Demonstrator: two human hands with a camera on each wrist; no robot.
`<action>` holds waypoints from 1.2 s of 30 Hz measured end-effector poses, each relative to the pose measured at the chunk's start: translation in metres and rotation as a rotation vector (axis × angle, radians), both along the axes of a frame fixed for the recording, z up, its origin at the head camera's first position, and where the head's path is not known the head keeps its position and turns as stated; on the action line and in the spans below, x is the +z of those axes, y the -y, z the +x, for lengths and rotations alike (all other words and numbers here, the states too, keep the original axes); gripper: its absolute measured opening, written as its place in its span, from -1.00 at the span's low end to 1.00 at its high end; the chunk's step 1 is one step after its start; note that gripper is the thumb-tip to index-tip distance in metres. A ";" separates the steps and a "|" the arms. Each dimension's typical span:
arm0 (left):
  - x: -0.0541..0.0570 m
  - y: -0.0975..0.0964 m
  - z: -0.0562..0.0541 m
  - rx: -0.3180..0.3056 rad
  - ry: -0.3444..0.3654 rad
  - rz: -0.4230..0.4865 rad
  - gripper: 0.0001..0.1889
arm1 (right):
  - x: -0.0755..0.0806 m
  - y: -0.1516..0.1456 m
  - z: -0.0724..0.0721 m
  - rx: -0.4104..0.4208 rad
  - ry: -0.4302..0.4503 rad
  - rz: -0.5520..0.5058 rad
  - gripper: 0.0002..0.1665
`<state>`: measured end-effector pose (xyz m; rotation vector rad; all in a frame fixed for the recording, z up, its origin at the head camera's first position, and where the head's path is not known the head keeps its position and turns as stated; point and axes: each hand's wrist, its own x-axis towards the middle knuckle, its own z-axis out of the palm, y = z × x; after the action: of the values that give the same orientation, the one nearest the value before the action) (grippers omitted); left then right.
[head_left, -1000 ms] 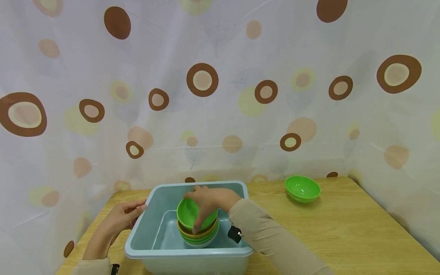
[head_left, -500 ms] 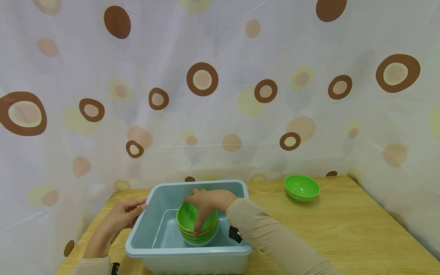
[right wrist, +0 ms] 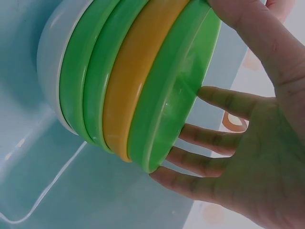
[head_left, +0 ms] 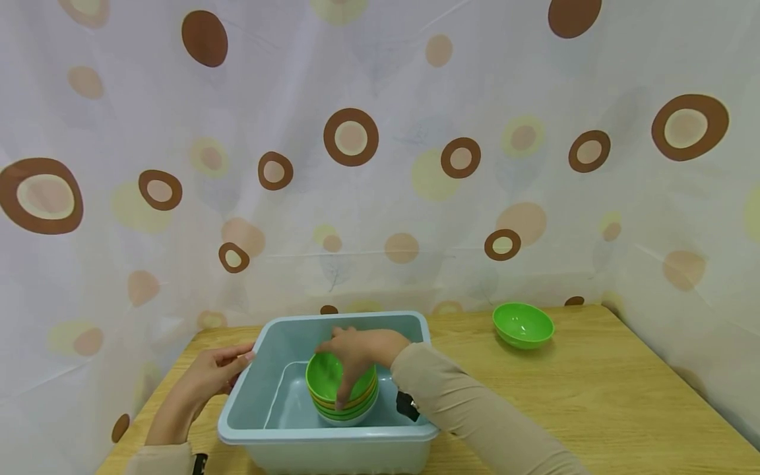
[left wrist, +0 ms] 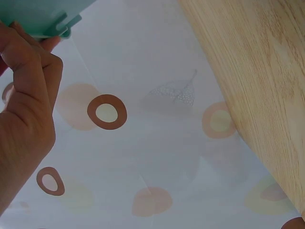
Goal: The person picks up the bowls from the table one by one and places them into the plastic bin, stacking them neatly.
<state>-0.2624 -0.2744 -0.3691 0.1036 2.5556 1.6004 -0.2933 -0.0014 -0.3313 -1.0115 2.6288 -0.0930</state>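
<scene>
A light-blue plastic tub (head_left: 338, 454) stands on the table with a stack of bowls inside. In the right wrist view the stack has a white bowl (right wrist: 51, 57) at its base, then green ones, an orange bowl (right wrist: 136, 71), and a green bowl (right wrist: 155, 100) on top. My right hand (head_left: 363, 351) reaches into the tub and spans the top green bowl, thumb at the near side, fingertips at the opposite rim. At the tub's left side, my left hand (head_left: 204, 377) grips the rim; some of its fingers are hidden behind the tub wall.
Another green bowl (head_left: 522, 326) sits apart at the back right of the wooden table (head_left: 570, 396). A patterned curtain (head_left: 380, 198) hangs behind the table and along its sides.
My right hand has lowered the top green bowl slightly, and it now sits deeper in the orange one. The left hand and the tub have stayed in place.
</scene>
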 end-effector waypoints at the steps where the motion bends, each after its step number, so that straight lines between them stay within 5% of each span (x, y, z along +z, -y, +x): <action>1: 0.000 0.000 0.000 0.000 0.001 -0.001 -0.43 | 0.000 0.000 0.000 -0.003 0.004 -0.003 0.13; 23: -0.001 0.000 0.000 0.010 0.004 0.004 -0.44 | 0.002 0.001 0.004 -0.053 0.035 0.024 0.12; 36: 0.002 0.003 -0.005 0.007 -0.004 -0.013 -0.40 | 0.018 -0.009 0.009 -0.061 0.010 -0.033 -0.04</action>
<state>-0.2670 -0.2776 -0.3674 0.0972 2.5717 1.5867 -0.2848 0.0076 -0.3130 -0.9386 2.6576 -0.1554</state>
